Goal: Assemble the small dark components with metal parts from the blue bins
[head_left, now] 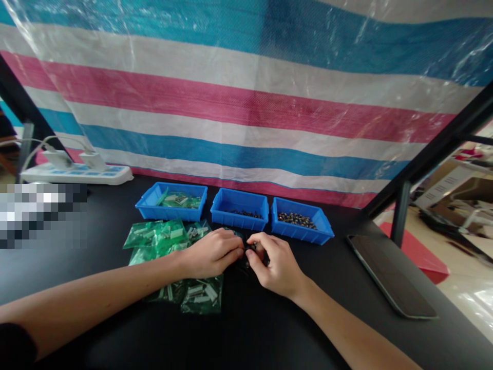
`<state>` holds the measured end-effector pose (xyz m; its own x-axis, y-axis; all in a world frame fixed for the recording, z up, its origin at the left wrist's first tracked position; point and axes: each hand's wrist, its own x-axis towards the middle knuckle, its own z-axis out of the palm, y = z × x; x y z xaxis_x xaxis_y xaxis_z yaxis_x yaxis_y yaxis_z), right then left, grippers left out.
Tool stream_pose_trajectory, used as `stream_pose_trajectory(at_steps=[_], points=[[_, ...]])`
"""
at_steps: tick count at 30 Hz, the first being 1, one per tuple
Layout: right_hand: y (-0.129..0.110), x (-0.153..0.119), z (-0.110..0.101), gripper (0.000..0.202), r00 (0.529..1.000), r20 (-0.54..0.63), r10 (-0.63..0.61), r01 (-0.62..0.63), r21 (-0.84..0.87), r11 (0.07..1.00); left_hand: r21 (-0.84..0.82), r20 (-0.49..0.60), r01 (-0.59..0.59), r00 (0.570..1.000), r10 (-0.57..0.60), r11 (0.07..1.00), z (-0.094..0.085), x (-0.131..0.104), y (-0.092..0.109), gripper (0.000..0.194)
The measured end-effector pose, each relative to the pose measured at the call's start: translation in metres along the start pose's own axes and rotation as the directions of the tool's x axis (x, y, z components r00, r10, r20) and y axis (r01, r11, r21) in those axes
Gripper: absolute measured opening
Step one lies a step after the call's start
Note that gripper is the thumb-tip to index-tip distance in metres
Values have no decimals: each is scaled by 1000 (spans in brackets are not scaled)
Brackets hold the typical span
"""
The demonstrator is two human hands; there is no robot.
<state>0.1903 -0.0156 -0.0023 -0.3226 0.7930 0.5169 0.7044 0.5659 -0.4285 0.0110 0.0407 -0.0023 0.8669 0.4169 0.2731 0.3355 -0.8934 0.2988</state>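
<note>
Here's your black tabletop (277, 334) with a striped tarp (231, 92) behind it, a white power strip (115, 176) far left, a phone (389, 275) lying right, and three blue trays (235, 220) lined up along the back. In come your forearms from either side, left hand (217, 252) palm down with fingers curled, right hand (278, 264) turned inward, thumb and forefinger bent towards each other. Small dark parts (253, 247) show right at your fingertips, beside green packets (169, 237), though I can't tell whether either hand grips one.
</note>
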Motion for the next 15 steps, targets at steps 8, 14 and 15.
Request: stream_pose_trajectory(at_steps=[8, 14, 15], points=[[1, 0, 2, 9, 1000, -10, 0, 0, -24, 1000, -3, 3, 8, 1000, -8, 1000, -1, -1, 0, 26], [-1, 2, 1, 13, 1000, -2, 5, -5, -56, 998, -12, 2, 5, 1000, -5, 1000, -2, 0, 1, 23], [-1, 2, 1, 14, 1000, -3, 8, -8, -57, 998, -10, 1, 6, 1000, -6, 1000, -2, 0, 2, 23]])
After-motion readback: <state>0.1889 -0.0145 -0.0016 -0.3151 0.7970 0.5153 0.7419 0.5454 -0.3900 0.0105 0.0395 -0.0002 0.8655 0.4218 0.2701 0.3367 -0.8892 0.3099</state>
